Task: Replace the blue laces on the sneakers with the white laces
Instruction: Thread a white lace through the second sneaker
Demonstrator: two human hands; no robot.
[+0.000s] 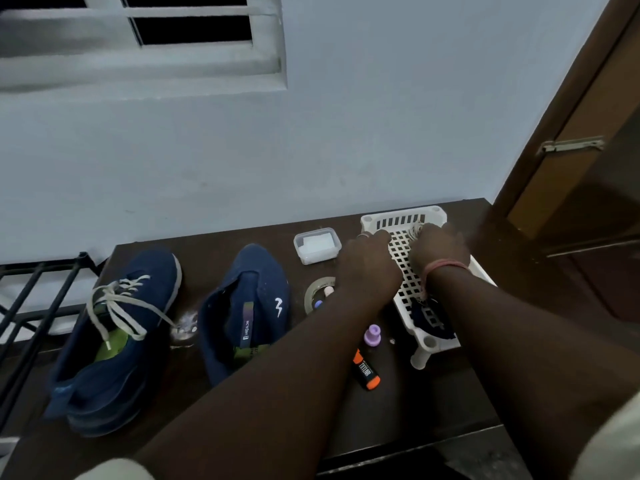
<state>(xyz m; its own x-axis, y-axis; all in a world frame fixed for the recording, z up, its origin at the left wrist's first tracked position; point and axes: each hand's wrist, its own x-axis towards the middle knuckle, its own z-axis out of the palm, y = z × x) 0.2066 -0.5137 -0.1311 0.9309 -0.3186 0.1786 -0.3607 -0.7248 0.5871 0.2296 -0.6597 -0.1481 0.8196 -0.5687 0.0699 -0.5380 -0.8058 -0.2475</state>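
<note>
Two blue sneakers stand on the dark table. The left sneaker point(114, 337) is threaded with a white lace point(114, 303). No lace shows on the right sneaker point(246, 313). Both my hands reach into the white slotted basket point(403, 221) at the right. My right hand point(438, 251) pinches a bunched white lace point(415, 231) at the basket's far end. My left hand point(367, 259) lies over the basket's left rim, its fingertips hidden. A dark blue lace bundle point(433, 322) lies in the basket's near end.
A clear lidded box point(317, 250) sits behind the sneakers, with a tape roll point(317, 289) in front of it. A purple cap point(372, 336) and an orange-black marker point(365, 370) lie near the basket. A wall stands behind the table, a brown door at right, a black rack at left.
</note>
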